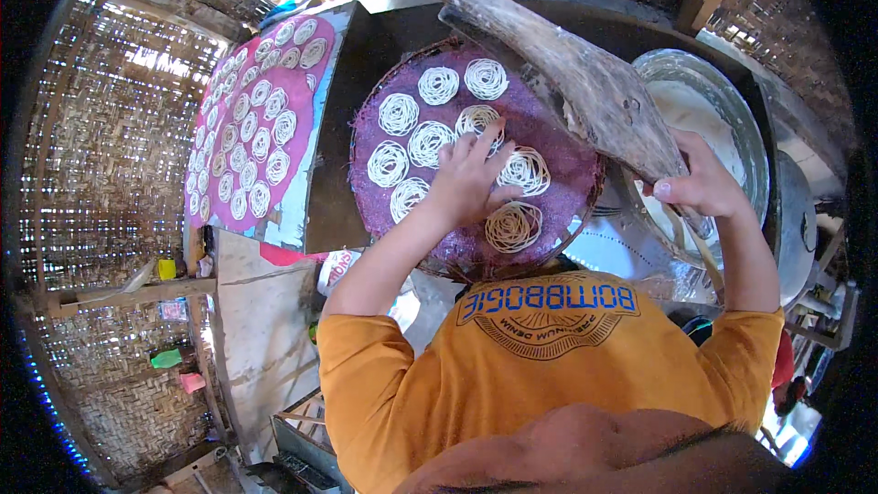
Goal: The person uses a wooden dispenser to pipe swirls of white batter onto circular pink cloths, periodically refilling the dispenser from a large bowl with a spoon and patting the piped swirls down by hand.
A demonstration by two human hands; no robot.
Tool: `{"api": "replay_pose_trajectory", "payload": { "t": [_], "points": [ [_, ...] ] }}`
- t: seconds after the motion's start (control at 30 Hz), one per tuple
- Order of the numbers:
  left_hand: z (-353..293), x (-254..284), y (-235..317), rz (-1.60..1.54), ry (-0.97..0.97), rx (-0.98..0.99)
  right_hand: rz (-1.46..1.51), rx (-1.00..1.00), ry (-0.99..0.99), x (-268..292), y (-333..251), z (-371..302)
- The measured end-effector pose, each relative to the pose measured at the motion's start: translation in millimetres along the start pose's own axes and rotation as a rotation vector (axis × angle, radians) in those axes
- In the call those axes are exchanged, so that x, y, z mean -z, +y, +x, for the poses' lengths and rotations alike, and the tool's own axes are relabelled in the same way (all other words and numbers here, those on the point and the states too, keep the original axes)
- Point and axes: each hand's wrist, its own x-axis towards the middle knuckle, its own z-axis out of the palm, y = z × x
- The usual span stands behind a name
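Note:
Before me lies a round tray covered with purple cloth (455, 240), holding several coiled nests of pale strands. My left hand (465, 178) is over its middle with fingers spread. Its fingertips reach onto one strand nest (475, 119), and the thumb lies beside another nest (525, 172). A darker, looser nest (513, 226) sits at the tray's near right. Slanting over the tray's right side is a thick, worn wooden beam (585, 82). My right hand (704, 181) is closed round the beam's near end, thumb on top; what lies beneath that palm is hidden.
A large metal basin (752, 119) with whitish dough or paste stands at the right, partly behind the beam. To the left, pink cloth rounds (216, 210) bearing many nests lean on a dark box (340, 137). Woven walls (110, 155) enclose the space.

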Motion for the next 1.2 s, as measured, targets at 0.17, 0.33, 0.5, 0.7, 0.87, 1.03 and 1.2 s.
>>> {"api": "replay_pose_trajectory", "payload": {
  "t": [0.17, 0.33, 0.5, 0.7, 0.87, 1.03, 1.2],
  "points": [
    [1, 45, 4, 0.303, 0.159, 0.138, 0.012, 0.04, 0.062, -5, -2, 2],
    [81, 121, -29, -2.095, 0.386, -0.066, 0.142, -0.008, -0.157, -8, -13, 22],
    [126, 150, -36, -2.197, 0.224, -0.878, 0.109, 0.058, -0.374, 10, -24, 36],
    [160, 122, -52, -2.335, 0.457, -0.363, 0.046, -0.036, -0.359, 41, -10, 60],
    [153, 77, -70, -2.322, 0.673, -0.004, -0.041, -0.187, -0.368, 33, 9, 80],
    [137, 59, -85, -2.412, 0.699, -0.058, -0.112, -0.189, -0.347, 21, 12, 83],
    [128, 57, -59, -2.414, 0.73, -0.017, -0.254, -0.12, -0.225, 33, 1, 56]
  ]
}}
